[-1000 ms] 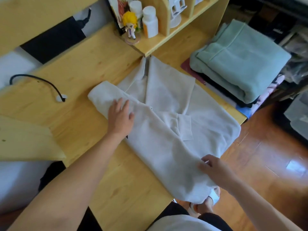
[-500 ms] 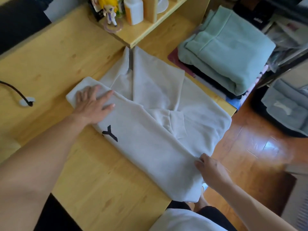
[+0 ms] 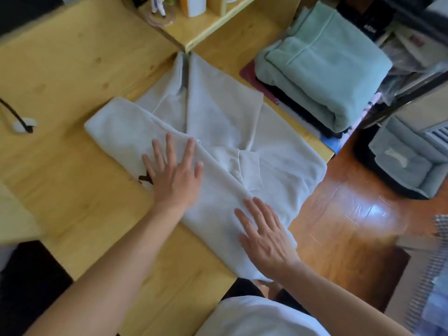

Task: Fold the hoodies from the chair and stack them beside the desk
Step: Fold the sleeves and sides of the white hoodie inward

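A light grey hoodie point(image 3: 218, 122) lies partly folded on the wooden desk point(image 3: 72, 69), one side folded over as a long band and its near end hanging over the desk's edge. My left hand point(image 3: 174, 175) lies flat with spread fingers on the folded band, beside a small black mark. My right hand point(image 3: 264, 236) presses flat on the band's near end at the desk's edge. A stack of folded hoodies with a mint green one point(image 3: 324, 69) on top stands beside the desk at the right.
A wooden shelf point(image 3: 206, 32) with a figurine point(image 3: 157, 8) and a bottle point(image 3: 194, 6) stands at the desk's back. A black cable point(image 3: 14, 115) lies at the left. A grey pet bed point(image 3: 407, 161) sits on the wooden floor point(image 3: 351, 214) to the right.
My left hand slid along the folded band from its far end toward the middle. My right hand let go of the hem and now lies flat on the fabric.
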Motion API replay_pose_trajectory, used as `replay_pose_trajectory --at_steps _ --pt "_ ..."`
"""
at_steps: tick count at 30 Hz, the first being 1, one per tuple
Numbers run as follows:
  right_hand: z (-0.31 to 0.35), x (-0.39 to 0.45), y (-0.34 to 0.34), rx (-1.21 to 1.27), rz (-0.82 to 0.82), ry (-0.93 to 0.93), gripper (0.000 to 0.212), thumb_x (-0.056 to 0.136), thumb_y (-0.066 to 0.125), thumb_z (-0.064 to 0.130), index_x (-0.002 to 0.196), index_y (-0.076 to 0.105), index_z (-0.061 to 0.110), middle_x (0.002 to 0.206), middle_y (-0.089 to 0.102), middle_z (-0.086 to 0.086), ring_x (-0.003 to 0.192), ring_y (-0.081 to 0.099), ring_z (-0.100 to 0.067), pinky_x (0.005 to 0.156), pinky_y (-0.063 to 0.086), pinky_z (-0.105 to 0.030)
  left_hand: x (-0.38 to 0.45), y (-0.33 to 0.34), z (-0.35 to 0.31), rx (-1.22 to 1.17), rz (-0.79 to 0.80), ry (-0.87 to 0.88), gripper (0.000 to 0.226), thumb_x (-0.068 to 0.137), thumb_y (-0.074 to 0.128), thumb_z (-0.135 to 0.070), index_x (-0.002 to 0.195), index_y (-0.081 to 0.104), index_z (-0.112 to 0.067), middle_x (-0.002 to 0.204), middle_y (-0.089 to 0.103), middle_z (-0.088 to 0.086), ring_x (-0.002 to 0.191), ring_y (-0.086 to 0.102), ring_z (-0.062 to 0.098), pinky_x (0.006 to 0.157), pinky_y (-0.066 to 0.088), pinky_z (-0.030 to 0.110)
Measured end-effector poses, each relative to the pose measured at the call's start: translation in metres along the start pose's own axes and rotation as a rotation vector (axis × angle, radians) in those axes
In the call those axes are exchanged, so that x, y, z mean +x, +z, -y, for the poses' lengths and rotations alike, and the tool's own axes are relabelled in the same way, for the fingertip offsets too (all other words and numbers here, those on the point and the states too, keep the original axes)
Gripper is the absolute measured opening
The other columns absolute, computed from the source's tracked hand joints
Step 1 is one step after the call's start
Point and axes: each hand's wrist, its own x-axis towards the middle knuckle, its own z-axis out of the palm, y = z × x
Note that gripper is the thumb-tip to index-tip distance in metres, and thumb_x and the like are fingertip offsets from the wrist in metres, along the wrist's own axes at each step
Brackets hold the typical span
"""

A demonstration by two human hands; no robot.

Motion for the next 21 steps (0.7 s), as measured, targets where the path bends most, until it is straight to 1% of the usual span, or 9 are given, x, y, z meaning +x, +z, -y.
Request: replay_pose_trajectory --at_steps 2,4,6,9,13,15,17,19,21 --pt "-0.012 0.004 0.014 -0.05 0.111 -0.02 0.059 0.104 0.042 0.043 0.156 0.031 0.019 0.167 0.017 -0.009 0.154 0.011 -0.033 0.123 0.012 -0.05 -0.028 0.032 -0.02 0.018 0.052 0.013 0.063 0.104 0.02 -0.06 0.161 0.003 -0.041 0.171 -0.007 0.007 0.155 -0.01 0.041 0.12 -0.001 0.069" --pt "-0.037 0.0 0.025 -0.097 0.197 -0.013 0.064 0.105 0.033 0.053 0.16 0.021 0.022 0.169 0.006 -0.005 0.155 0.002 -0.032 0.124 0.008 -0.051 -0.032 0.054 -0.018 0.07 0.076 -0.028 0.065 0.102 0.014 -0.064 0.161 -0.003 -0.042 0.171 -0.008 0.006 0.155 -0.011 0.041 0.12 0.001 0.069" --pt "-0.062 -0.01 0.029 -0.135 0.244 -0.062 0.067 0.105 0.029 0.057 0.161 0.015 0.024 0.169 0.005 -0.007 0.155 0.0 -0.031 0.123 0.008 -0.052 -0.03 0.062 -0.015 0.11 0.073 -0.041 0.066 0.101 0.012 -0.066 0.16 -0.009 -0.044 0.171 -0.01 0.004 0.155 -0.012 0.04 0.12 -0.001 0.068" --pt "-0.077 -0.013 0.026 -0.124 0.267 -0.14 0.067 0.105 0.029 0.058 0.161 0.014 0.024 0.168 0.007 -0.01 0.155 -0.001 -0.031 0.123 0.008 -0.051 -0.027 0.06 -0.017 0.117 0.113 -0.058 0.065 0.1 0.009 -0.068 0.155 -0.019 -0.047 0.169 -0.019 0.001 0.154 -0.02 0.038 0.12 -0.006 0.066" --pt "-0.109 -0.014 0.011 -0.121 0.288 -0.29 0.064 0.106 0.031 0.053 0.161 0.011 0.028 0.169 0.004 -0.007 0.155 -0.001 -0.031 0.123 0.007 -0.05 -0.024 0.05 -0.022 0.124 0.193 -0.103 0.064 0.099 0.006 -0.068 0.154 -0.022 -0.05 0.167 -0.028 -0.002 0.153 -0.026 0.034 0.121 -0.01 0.063" --pt "-0.144 -0.018 -0.004 -0.16 0.288 -0.355 0.062 0.106 0.036 0.048 0.161 0.016 0.03 0.169 0.007 -0.007 0.155 0.004 -0.034 0.121 0.01 -0.051 -0.025 0.047 -0.024 0.13 0.21 -0.128 0.065 0.098 0.006 -0.068 0.153 -0.024 -0.05 0.167 -0.028 -0.003 0.153 -0.026 0.032 0.122 -0.01 0.061" --pt "-0.187 -0.021 -0.018 -0.183 0.303 -0.359 0.058 0.104 0.04 0.048 0.158 0.025 0.033 0.168 0.014 -0.007 0.154 0.008 -0.034 0.121 0.013 -0.052 -0.025 0.044 -0.029 0.143 0.23 -0.166 0.064 0.098 0.006 -0.069 0.15 -0.027 -0.051 0.166 -0.03 -0.004 0.153 -0.026 0.031 0.122 -0.008 0.061" --pt "-0.229 -0.019 -0.033 -0.144 0.31 -0.301 0.053 0.104 0.037 0.048 0.154 0.036 0.034 0.166 0.019 -0.006 0.154 0.012 -0.034 0.121 0.019 -0.053 -0.021 0.039 -0.037 0.15 0.281 -0.223 0.064 0.098 0.008 -0.069 0.149 -0.028 -0.053 0.166 -0.03 -0.005 0.154 -0.025 0.031 0.122 -0.006 0.061" --pt "-0.261 -0.006 -0.051 -0.026 0.238 -0.149 0.048 0.104 0.039 0.042 0.148 0.046 0.025 0.16 0.03 -0.01 0.147 0.028 -0.036 0.116 0.033 -0.054 -0.018 0.03 -0.051 0.16 0.333 -0.32 0.063 0.101 0.014 -0.066 0.152 -0.022 -0.054 0.167 -0.026 -0.005 0.155 -0.019 0.033 0.122 -0.003 0.064"
